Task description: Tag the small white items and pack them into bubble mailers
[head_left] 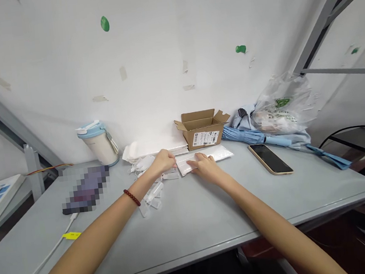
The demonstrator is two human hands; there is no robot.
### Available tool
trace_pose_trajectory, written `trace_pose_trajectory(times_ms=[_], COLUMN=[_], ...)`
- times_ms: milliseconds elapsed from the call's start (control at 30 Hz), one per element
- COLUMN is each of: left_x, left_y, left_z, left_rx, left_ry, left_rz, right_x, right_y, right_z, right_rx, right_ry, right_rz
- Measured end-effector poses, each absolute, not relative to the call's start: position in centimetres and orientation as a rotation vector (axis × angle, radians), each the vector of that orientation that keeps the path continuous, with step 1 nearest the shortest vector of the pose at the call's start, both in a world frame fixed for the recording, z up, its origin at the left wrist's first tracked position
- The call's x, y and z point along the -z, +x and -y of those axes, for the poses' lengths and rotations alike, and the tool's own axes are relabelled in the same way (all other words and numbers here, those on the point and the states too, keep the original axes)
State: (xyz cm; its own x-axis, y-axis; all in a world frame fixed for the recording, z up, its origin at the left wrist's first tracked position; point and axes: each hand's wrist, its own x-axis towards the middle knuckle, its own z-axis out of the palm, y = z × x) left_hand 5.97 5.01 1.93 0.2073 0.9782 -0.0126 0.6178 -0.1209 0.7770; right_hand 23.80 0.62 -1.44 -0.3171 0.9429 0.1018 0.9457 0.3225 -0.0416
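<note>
A flat white packet (219, 154) with a glossy plastic surface lies on the table in front of the cardboard box. My right hand (205, 166) rests across it, fingers spread over its top. At the packet's left end is my left hand (164, 161), closed in a pinch; whatever lies between its fingertips is too small to make out. Beneath and left of that hand is a loose heap of small white and clear strips (154, 193). A stack of flat white packets (152, 147) sits just behind my left hand.
An open cardboard box (204, 136) stands against the wall. To the left are a blue-lidded cup (99, 142) and a blurred-out device (86, 189) with a white cable (47, 253). On the right lie a phone (270, 158), a folded blue umbrella (248, 134) and a plastic bag (284, 107).
</note>
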Motion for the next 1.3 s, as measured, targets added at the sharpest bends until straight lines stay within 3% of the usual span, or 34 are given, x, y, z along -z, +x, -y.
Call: trace_pose_trajectory(times_ms=[200,367,800,1033,1300], left_x=[-3.6,-3.4,-2.9,-3.5,-5.0], left_y=[3.5,2.3,2.7,2.8,2.5], left_z=[-7.4,-8.7,-9.8,-9.6,-7.5], left_rx=[-0.672,-0.259,-0.029,-0.014,-0.233], left_ry=[2.253,2.689,2.71,2.837,2.919], left_rz=[-1.667,-1.792,-1.9,-1.892,-2.0], right_x=[2.7,3.1,3.2,3.2,2.8], right_y=[23.1,22.6,22.6,22.7,22.7], right_z=[-1.1,-1.3,-1.4,-1.2,-0.7], right_rx=[0.14,0.136,0.093,0.113,0.112], right_ry=[-1.801,-1.831,-1.822,-1.781,-1.747], right_rz=[2.421,2.388,2.378,2.377,2.381])
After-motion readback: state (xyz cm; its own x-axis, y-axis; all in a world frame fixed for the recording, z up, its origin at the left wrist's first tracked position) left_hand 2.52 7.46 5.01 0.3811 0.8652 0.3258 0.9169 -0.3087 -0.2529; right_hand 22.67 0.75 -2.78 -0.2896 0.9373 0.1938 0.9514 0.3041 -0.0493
